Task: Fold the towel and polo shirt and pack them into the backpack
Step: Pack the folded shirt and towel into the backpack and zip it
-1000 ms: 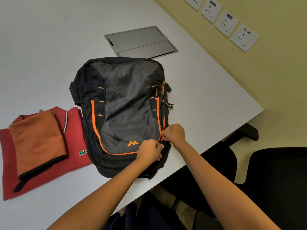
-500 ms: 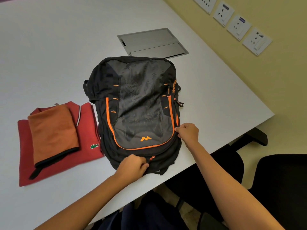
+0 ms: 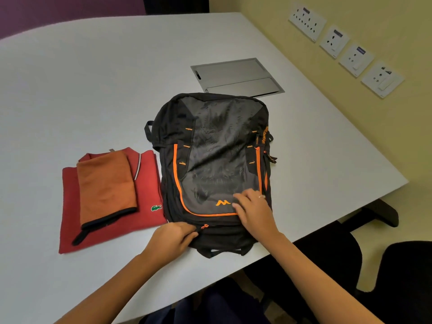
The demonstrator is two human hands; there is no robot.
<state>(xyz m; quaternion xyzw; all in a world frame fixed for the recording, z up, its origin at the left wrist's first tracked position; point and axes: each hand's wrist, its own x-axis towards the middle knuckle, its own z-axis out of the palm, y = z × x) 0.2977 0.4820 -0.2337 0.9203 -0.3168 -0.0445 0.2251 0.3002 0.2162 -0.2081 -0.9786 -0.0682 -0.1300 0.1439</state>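
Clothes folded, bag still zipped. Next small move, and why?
Probably draw the zipper pull along with the left hand, which pinches beside it, while the right hand presses the backpack flat. The towel lies on the polo shirt, still outside.

the backpack [image 3: 217, 157] bears what seems to read "wildcraft" in orange lettering down its side.

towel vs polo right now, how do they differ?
The towel is orange with a black edge; the polo is red with a green logo. The towel is folded narrower, the polo wider. The towel lies on top of the polo, which lies on the table. Both are folded and lie outside the backpack.
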